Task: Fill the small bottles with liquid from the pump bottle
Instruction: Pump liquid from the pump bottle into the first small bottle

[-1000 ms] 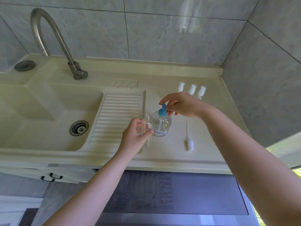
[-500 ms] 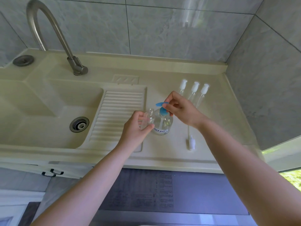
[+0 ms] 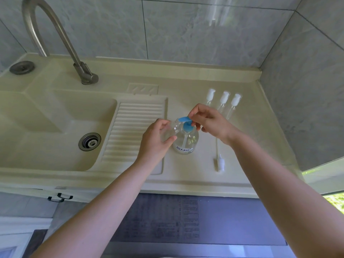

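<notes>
At frame centre the left hand [image 3: 155, 139] curls round a small bottle [image 3: 172, 130], its open mouth under the blue spout of the pump bottle [image 3: 185, 140] standing on the desk [image 3: 186, 175]. The right hand [image 3: 208, 121] pinches the pump head, apparently ready to press. Further right, a loose cap [image 3: 219, 162] lies flat; three capped bottles [image 3: 223, 101] stand behind, contents unclear.

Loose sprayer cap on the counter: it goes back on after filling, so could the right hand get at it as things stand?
Probably yes: the cap lies in the open just under the right hand, but that hand is pinching the pump head.
</notes>
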